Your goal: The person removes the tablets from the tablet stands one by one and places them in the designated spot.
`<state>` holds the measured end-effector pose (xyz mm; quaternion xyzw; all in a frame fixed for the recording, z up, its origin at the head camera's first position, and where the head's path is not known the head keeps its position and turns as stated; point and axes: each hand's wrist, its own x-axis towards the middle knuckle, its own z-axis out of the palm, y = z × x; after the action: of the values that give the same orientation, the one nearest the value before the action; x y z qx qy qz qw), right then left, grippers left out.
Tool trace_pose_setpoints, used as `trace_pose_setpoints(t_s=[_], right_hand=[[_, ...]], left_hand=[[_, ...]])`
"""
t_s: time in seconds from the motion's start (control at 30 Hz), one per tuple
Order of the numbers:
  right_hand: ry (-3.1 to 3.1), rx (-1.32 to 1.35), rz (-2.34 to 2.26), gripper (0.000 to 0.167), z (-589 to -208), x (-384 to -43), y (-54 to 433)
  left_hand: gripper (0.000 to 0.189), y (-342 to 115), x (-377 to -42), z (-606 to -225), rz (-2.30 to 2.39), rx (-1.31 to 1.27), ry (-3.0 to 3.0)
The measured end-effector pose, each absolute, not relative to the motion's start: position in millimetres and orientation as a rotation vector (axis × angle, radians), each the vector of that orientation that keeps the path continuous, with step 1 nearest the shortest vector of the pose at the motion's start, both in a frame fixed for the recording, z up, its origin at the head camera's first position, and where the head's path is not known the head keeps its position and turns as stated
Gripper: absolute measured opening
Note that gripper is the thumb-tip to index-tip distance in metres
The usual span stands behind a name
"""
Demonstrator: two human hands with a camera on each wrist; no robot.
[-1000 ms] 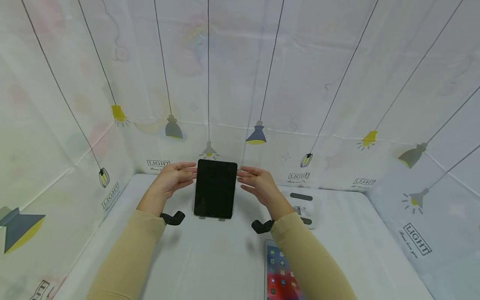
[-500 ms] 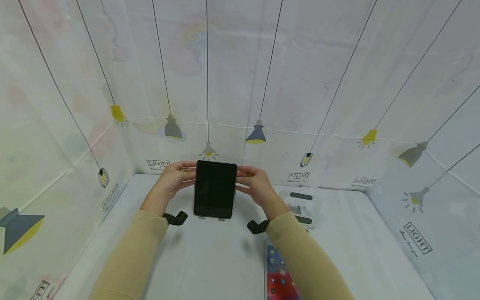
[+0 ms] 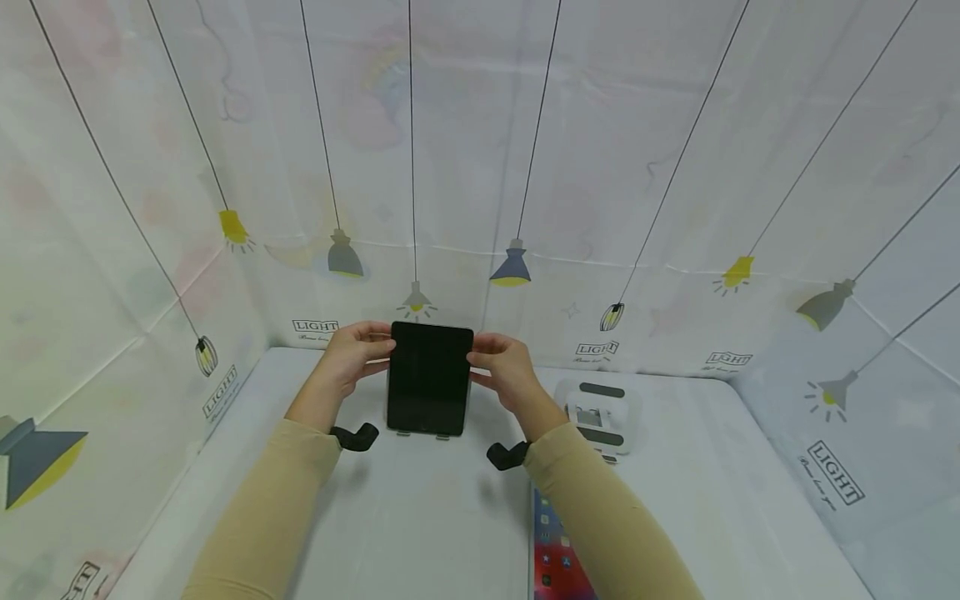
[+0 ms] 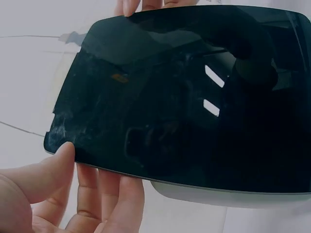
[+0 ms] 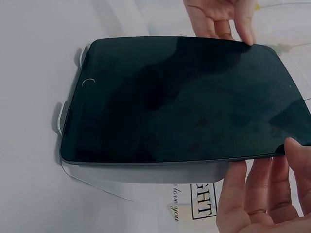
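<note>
A tablet [image 3: 430, 379] with a dark screen leans upright at the back of the table. White lips of a stand [image 5: 61, 119] hook its lower edge, and the stand's body shows behind it in the right wrist view. My left hand [image 3: 351, 358] grips the tablet's left edge near the top, thumb [image 4: 65, 151] on the front and fingers behind. On the opposite edge my right hand [image 3: 512, 372] pinches it the same way, its thumb [image 5: 294, 148] on the screen's corner. Reflections cross the glass in the left wrist view.
A second white stand [image 3: 615, 400] with dark grey pads lies at the right, beyond my right forearm. Nearer me, another tablet [image 3: 551, 546] with a lit home screen lies partly under my right sleeve. A printed curtain [image 3: 480, 167] hangs behind the table.
Both hands have closed in from straight fingers beside the tablet to a grip, thumbs now on its front edges. The right hand moved slightly left, uncovering more of the second stand.
</note>
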<state>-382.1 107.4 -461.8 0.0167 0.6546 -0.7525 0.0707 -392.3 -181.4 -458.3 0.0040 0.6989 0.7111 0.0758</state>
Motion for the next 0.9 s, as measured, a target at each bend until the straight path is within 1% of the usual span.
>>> trace_pose_setpoints(t_s=[0.17, 0.43, 0.9], right_hand=[[2.003, 0.068, -2.258, 0.021, -461, -381, 106], [1.999, 0.107, -2.275, 0.022, -458, -378, 106], [1.985, 0.061, -2.291, 0.022, -450, -375, 109]], left_hand=[[0.038, -181, -391, -458, 2.128, -0.007, 2.110], [0.036, -177, -388, -452, 2.142, -0.042, 2.118], [0.028, -175, -380, -441, 2.158, -0.014, 2.118]])
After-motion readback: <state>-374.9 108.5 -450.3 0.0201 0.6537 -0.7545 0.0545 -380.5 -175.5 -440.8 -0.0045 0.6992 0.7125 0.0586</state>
